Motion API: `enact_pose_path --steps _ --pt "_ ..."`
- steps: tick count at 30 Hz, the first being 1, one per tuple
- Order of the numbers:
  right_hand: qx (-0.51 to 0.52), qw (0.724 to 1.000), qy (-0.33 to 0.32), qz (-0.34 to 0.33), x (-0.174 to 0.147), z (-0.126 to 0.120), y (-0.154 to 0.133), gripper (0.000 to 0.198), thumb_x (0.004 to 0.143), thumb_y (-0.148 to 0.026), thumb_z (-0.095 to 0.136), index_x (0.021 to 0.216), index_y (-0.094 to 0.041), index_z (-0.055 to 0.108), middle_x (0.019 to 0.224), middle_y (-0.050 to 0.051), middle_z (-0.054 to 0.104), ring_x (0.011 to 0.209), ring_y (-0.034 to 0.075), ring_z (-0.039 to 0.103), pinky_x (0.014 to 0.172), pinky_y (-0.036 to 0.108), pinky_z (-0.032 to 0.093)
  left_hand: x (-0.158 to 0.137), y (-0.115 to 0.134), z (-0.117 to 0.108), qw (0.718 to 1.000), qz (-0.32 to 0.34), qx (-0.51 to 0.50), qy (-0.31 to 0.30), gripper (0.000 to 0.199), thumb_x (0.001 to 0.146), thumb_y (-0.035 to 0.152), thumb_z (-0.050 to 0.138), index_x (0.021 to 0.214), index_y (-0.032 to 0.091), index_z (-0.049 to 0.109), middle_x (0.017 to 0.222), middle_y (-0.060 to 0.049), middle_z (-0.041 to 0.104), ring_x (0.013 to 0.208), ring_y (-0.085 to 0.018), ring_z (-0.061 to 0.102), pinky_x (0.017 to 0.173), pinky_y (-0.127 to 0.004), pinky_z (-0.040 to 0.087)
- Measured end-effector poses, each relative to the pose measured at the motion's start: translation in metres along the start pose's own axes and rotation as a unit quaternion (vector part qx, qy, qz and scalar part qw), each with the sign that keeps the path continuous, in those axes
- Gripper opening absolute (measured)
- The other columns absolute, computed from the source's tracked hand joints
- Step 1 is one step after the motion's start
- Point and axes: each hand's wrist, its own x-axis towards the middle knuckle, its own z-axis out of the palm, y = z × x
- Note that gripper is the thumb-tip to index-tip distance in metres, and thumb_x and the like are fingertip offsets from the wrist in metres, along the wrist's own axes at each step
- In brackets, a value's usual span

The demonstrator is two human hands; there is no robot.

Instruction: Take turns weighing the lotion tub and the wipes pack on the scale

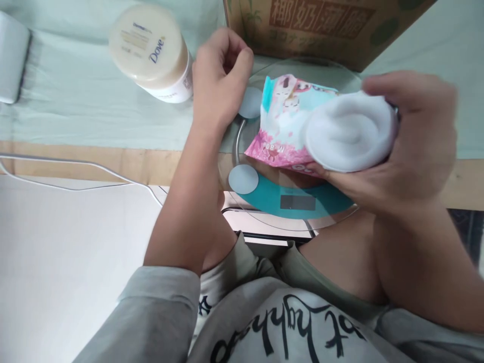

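Observation:
My right hand (pixel 412 136) grips a round white object (pixel 350 132) with a smooth, ridged end; its exact kind is unclear. Behind and left of it, partly covered, is a pink and light-blue wet wipes pack (pixel 285 121); I cannot tell whether my right fingers also touch this pack. Both are over a round glass scale (pixel 321 199) with a teal band, a dark display and pale round pads. My left hand (pixel 223 75) is closed in a loose curl near the scale's left pad, with nothing visible in it, right beside a cream-lidded Dove jar (pixel 151 55).
A brown cardboard box (pixel 321 30) stands behind the scale on the pale green cloth (pixel 68 111). The scale overhangs the wooden edge (pixel 166 164) above my lap. A white cable (pixel 86 164) runs along that edge. At far left lies a white object (pixel 13 58).

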Motion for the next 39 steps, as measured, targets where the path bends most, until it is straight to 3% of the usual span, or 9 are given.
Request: enact_pose_path --steps 3,6,13,18,24,29,32,35,39 --pt "-0.081 0.988 -0.064 -0.117 0.007 -0.01 0.0 0.095 0.087 -0.068 0.087 0.169 -0.035 0.051 0.152 0.006 0.059 0.142 0.026 0.062 0.12 0.044 0.057 0.004 -0.009 0.0 1.0 0.021 0.002 0.014 0.036 0.095 -0.01 0.062 0.075 0.019 0.063 0.069 0.001 0.056 0.069 -0.015 0.052 0.072 -0.036 0.035" --pt "0.019 0.996 -0.021 -0.088 0.006 -0.013 0.01 0.078 0.101 -0.078 0.061 0.169 -0.04 0.052 0.154 0.005 0.057 0.147 0.024 0.059 0.123 0.042 0.052 0.012 -0.02 -0.007 1.0 0.027 0.0 0.0 0.033 0.094 -0.003 0.075 0.075 0.021 0.063 0.068 0.001 0.053 0.066 -0.014 0.051 0.068 -0.036 0.038" --pt "0.018 0.993 0.115 -0.016 -0.004 -0.001 0.018 0.053 0.11 -0.063 0.056 0.138 -0.021 0.074 0.132 0.007 0.068 0.127 0.015 0.068 0.111 0.03 0.055 -0.016 0.005 -0.038 0.99 0.127 -0.033 -0.059 0.063 0.087 0.094 0.073 0.096 0.031 0.079 0.095 -0.006 0.075 0.092 -0.027 0.071 0.086 -0.046 0.06" --pt "0.01 0.997 0.071 -0.021 -0.003 0.005 0.02 0.044 0.108 -0.059 0.063 0.127 -0.022 0.076 0.127 0.005 0.07 0.124 0.01 0.069 0.113 0.025 0.06 -0.054 0.018 -0.029 0.946 0.252 -0.067 -0.194 0.054 0.102 0.076 0.066 0.144 0.044 0.076 0.149 -0.006 0.073 0.143 -0.035 0.069 0.111 -0.051 0.061" --pt "0.061 0.994 0.086 -0.028 0.002 0.013 0.03 0.05 0.107 -0.064 0.063 0.124 -0.02 0.08 0.131 0.006 0.071 0.129 0.009 0.068 0.119 0.024 0.058 -0.056 0.01 -0.011 0.944 0.299 -0.043 -0.13 0.059 0.093 0.085 0.072 0.123 0.034 0.083 0.11 -0.012 0.069 0.108 -0.032 0.07 0.099 -0.052 0.061" --pt "0.065 0.993 0.095 0.014 0.005 0.008 0.035 0.066 0.108 -0.079 0.049 0.127 -0.022 0.078 0.134 0.006 0.07 0.13 0.013 0.069 0.119 0.028 0.059 -0.042 0.01 -0.012 0.969 0.21 -0.098 -0.082 0.064 0.086 0.092 0.075 0.103 0.03 0.082 0.095 -0.009 0.065 0.091 -0.026 0.062 0.081 -0.042 0.049" --pt "0.049 0.978 0.186 0.077 0.002 0.001 0.055 0.079 0.103 -0.091 0.046 0.116 -0.02 0.078 0.115 0.007 0.071 0.109 0.014 0.07 0.101 0.031 0.06 -0.03 0.004 -0.021 0.988 0.133 -0.083 0.007 0.083 0.078 0.102 0.074 0.068 0.022 0.053 0.068 -0.003 0.044 0.065 -0.016 0.037 0.066 -0.039 0.029" --pt "0.002 0.967 0.209 0.145 -0.006 -0.002 0.085 0.091 0.097 -0.102 0.04 0.079 -0.015 0.06 0.076 0.008 0.053 0.072 0.009 0.048 0.069 0.029 0.041 -0.024 -0.01 -0.03 0.996 0.079 -0.038 0.025 0.09 0.089 0.082 0.082 0.062 0.022 0.022 0.061 0.0 0.018 0.063 -0.013 0.014 0.065 -0.039 0.014" --pt "-0.049 0.969 0.122 0.21 -0.017 0.003 0.107 0.085 0.102 -0.086 0.055 0.069 -0.009 0.042 0.063 0.001 0.035 0.066 0.001 0.027 0.063 0.017 0.027 -0.021 -0.027 -0.032 1.0 0.004 -0.006 0.01 0.081 0.095 0.041 0.089 0.06 0.02 0.019 0.064 -0.001 0.008 0.063 -0.01 0.008 0.062 -0.037 0.011"
